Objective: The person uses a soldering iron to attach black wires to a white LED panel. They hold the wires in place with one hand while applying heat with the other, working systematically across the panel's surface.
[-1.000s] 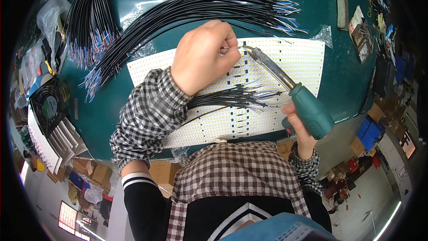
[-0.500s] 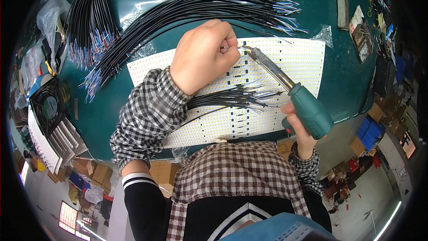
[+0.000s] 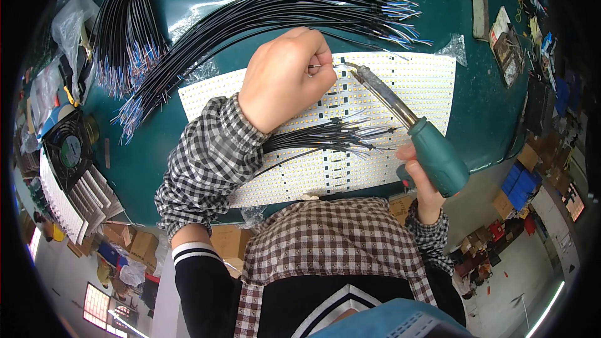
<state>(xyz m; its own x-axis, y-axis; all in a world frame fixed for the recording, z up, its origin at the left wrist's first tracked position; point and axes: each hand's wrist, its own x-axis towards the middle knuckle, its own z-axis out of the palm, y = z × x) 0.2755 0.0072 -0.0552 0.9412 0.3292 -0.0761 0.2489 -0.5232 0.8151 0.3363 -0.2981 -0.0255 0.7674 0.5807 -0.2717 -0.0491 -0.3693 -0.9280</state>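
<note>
the soldering iron (image 3: 410, 128) lies slanted over the white led panel (image 3: 400, 81), its tip just beside the left hand (image 3: 285, 78). the right hand (image 3: 421, 178) has its grip closed around the green handle. the left grip is closed, pinching a thin wire (image 3: 316, 66) on the panel. below it a bundle of black wires (image 3: 325, 138) lies on the panel; more black wires (image 3: 282, 6) spread above on the green tabletop (image 3: 206, 0).

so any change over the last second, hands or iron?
Barely any. The soldering iron in the right hand edged its tip slightly left, closer to the left hand. Nothing was picked up or released. The left hand stays fisted on the white LED panel, pinching something small; the loose black wires and the green table are unchanged.
</note>
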